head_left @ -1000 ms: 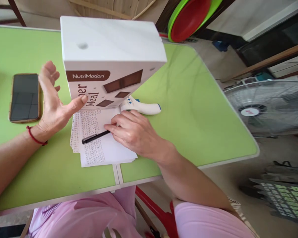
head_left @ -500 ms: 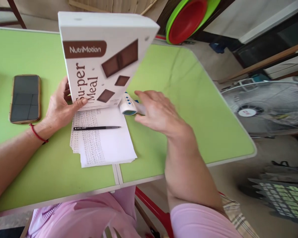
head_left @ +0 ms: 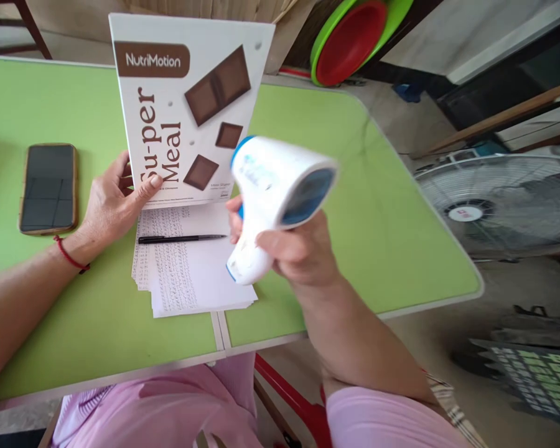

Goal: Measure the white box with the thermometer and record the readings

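Observation:
My left hand [head_left: 116,208] grips the lower left edge of a white box [head_left: 214,43] printed "NutriMotion Su-per Meal" with chocolate pieces, thumb on its front. The box stands upright, its front facing me. My right hand [head_left: 303,252] is wrapped round the handle of a white and blue infrared thermometer [head_left: 266,180], raised in front of the box's lower right corner. The thermometer's wide dark screen end points toward the right. Under it lies a stack of handwritten paper [head_left: 210,274], with a black pen [head_left: 182,239] across the sheets.
A phone [head_left: 48,188] lies on the green table [head_left: 364,236] left of the box. Beyond the table's right edge stands a fan [head_left: 499,205]. Red and green basins [head_left: 352,43] are behind the table, and a red chair part [head_left: 289,392] shows below.
My right hand has closed on the thermometer and lifted it off the table toward me. The box has tilted so that its front shows more squarely, and its top face is out of sight.

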Motion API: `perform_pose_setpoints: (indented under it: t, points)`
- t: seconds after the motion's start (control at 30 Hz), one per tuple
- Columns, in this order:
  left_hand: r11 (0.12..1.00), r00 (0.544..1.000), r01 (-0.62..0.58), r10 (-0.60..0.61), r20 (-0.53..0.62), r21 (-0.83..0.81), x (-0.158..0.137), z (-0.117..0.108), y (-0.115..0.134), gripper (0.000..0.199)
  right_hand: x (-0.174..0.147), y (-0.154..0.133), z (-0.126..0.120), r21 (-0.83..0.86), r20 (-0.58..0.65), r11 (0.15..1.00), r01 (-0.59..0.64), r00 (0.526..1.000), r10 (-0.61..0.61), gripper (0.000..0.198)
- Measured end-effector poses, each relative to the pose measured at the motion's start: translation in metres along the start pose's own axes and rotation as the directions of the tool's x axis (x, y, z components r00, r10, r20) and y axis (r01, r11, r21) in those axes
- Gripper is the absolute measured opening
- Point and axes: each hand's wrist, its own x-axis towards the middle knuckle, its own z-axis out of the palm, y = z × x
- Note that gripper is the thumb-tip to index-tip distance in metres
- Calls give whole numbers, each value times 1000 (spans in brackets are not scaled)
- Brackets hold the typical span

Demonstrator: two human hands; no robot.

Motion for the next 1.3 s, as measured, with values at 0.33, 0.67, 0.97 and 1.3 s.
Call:
perform_pose_setpoints:
  t: [0.33,0.67,0.97,1.3]
  points:
    - [985,999,-28,22,-36,-169,2,3,-4,48,3,10,17,32,75,950,-311,948,308,16]
    - [987,998,-60,57,-23,-150,3,2,-5,47,2,19,26,88,36,948,-307,952,305,20]
    - [991,998,-56,54,-17,-125,3,2,-8,48,2,18,26,94,55,951,-296,955,292,16]
    - [986,997,-82,82,-6,-145,3,1,-7,47,1,18,24,123,45,947,-296,955,293,16]
